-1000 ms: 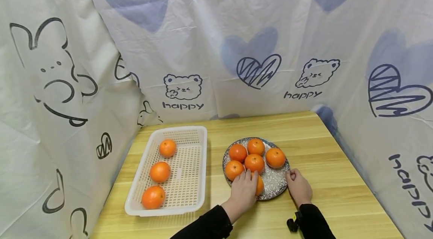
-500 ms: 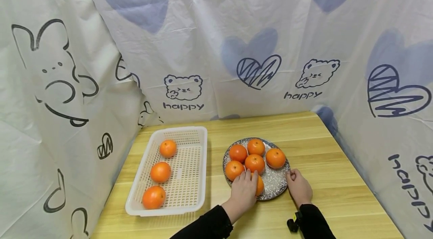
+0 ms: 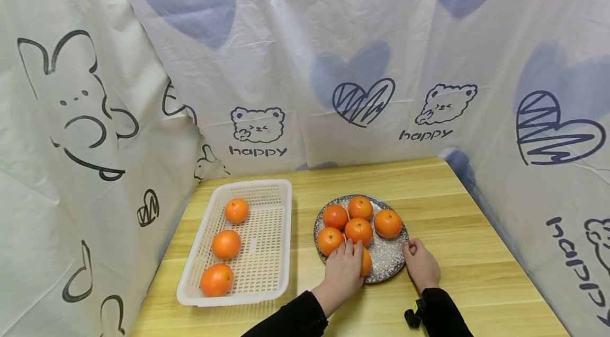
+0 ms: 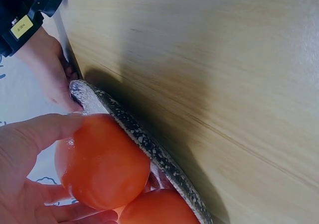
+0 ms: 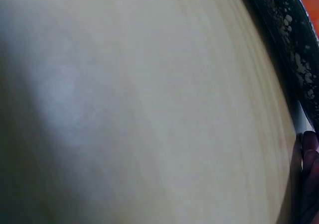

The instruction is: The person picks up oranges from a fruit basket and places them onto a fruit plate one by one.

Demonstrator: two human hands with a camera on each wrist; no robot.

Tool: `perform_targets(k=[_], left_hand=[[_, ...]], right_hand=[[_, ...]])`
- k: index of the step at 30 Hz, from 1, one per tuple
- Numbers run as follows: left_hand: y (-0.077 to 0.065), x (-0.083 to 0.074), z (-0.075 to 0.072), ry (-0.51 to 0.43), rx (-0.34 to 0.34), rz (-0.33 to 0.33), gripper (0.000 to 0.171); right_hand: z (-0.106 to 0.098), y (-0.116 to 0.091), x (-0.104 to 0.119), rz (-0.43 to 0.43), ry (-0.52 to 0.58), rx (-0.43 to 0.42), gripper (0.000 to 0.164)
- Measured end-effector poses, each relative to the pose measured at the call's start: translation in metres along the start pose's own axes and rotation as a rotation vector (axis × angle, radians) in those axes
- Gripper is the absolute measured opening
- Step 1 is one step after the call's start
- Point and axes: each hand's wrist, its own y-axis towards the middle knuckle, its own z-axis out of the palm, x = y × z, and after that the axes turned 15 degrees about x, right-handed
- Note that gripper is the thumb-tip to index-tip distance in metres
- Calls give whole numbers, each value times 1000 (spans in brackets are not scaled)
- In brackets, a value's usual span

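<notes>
My left hand [image 3: 339,276] holds an orange [image 3: 366,263] at the near side of a round speckled plate [image 3: 387,258]. In the left wrist view the thumb and fingers curl round this smooth orange [image 4: 102,162], which sits against the plate's dark rim [image 4: 149,147]. Several other oranges [image 3: 359,231] rest on the plate, mostly towards its far and left parts. At the right edge of the plate, my right hand [image 3: 421,265] pinches the rim. Only some fingertips [image 5: 310,159] show beside the rim in the right wrist view.
Left of the plate stands a white slotted plastic basket [image 3: 286,252] with three oranges [image 3: 226,244] along its left side. Both lie on a wooden table [image 3: 481,273]. A printed cloth [image 3: 305,61] hangs behind and at both sides.
</notes>
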Motion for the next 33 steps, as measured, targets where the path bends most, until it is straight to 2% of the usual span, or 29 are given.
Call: perform_targets(k=[3, 6, 10, 15, 17, 21, 23, 25, 29, 33], left_hand=[[-1, 1, -3, -39, 13, 4, 81], [-3, 6, -12, -122, 55, 8, 83], [-6, 23, -37, -295, 85, -8, 82], [-9, 67, -79, -499, -19, -79, 72], [-9, 90, -91, -533, -88, -122, 69], [-6, 138, -107, -572, -130, -240, 73], [-3, 165, -104, -552, -136, -300, 72], [1, 194, -95, -541, -118, -363, 70], [2, 247, -53, -454, -47, -484, 53], [-12, 279, -13, -437, 113, -546, 48]], right_hand=[[0, 0, -1, -5, 1, -1, 35], [0, 0, -1, -8, 0, -6, 36], [1, 0, -2, -10, 0, -2, 35], [0, -1, 0, -12, 3, 5, 34], [-1, -1, 0, -12, 2, 7, 34], [-3, -2, 0, -8, -3, 10, 34], [-4, -2, 0, -6, -5, 10, 34], [-4, -1, 0, -7, -7, 7, 33], [-4, 0, -1, -17, -5, 3, 33], [-2, -1, -2, -20, -5, 11, 35]])
